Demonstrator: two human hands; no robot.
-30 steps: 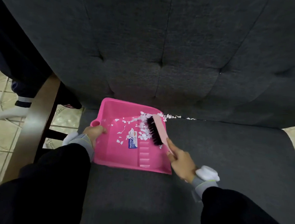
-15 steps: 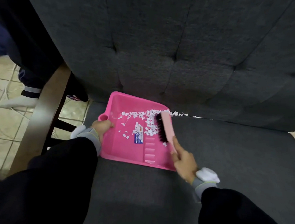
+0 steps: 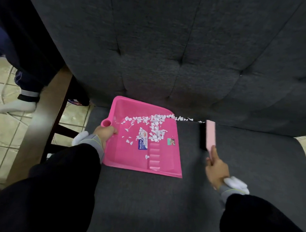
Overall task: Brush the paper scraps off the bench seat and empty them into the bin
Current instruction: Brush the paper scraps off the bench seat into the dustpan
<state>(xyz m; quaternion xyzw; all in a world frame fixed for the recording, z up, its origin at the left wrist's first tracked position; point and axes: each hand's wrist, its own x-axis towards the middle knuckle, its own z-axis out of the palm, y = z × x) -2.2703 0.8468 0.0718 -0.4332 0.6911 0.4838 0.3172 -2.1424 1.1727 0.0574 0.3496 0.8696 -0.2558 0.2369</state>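
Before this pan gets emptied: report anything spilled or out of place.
A trail of paper scraps lies on the bench seat in the crease below the backrest, just past the dustpan, short of the brush in the right hand. Nothing else stands out.

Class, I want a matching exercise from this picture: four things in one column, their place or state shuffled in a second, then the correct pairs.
Column one
1 dustpan
2 brush
3 left hand
4 loose scraps

Column two
A held by the right hand, right of the dustpan
B grips the dustpan's left edge
C lies on the bench seat
D lie along the seat's back crease, outside the dustpan

Pairs: 1-C, 2-A, 3-B, 4-D
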